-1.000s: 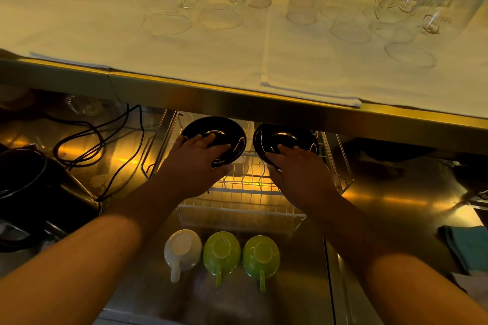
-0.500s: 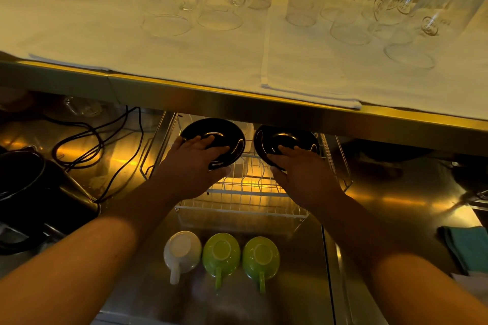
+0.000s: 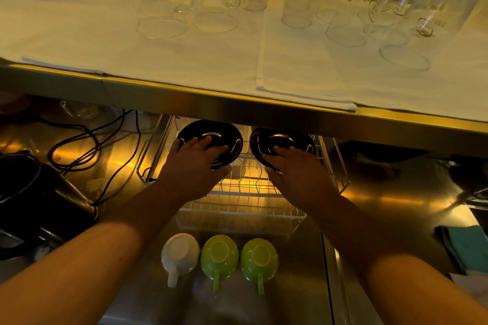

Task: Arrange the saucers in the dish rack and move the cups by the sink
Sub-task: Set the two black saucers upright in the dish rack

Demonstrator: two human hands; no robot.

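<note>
Two black saucers stand tilted at the far end of the white wire dish rack (image 3: 237, 215). My left hand (image 3: 194, 171) grips the left saucer (image 3: 224, 134), fingers spread over its face. My right hand (image 3: 298, 177) holds the right saucer (image 3: 266, 140) the same way. Both saucers sit partly under the steel shelf edge. In front of the rack, on the steel counter, three cups lie upside down in a row with handles toward me: a white cup (image 3: 180, 254), a green cup (image 3: 219, 256) and a second green cup (image 3: 259, 258).
A steel shelf (image 3: 237, 111) overhangs the rack; it carries a white cloth and several upturned glasses (image 3: 346, 31). Black cables (image 3: 87, 145) and a dark appliance (image 3: 29, 203) lie left. A teal cloth (image 3: 462, 245) sits at the right.
Both hands stay on the saucers with almost no movement. The view has shifted slightly.
</note>
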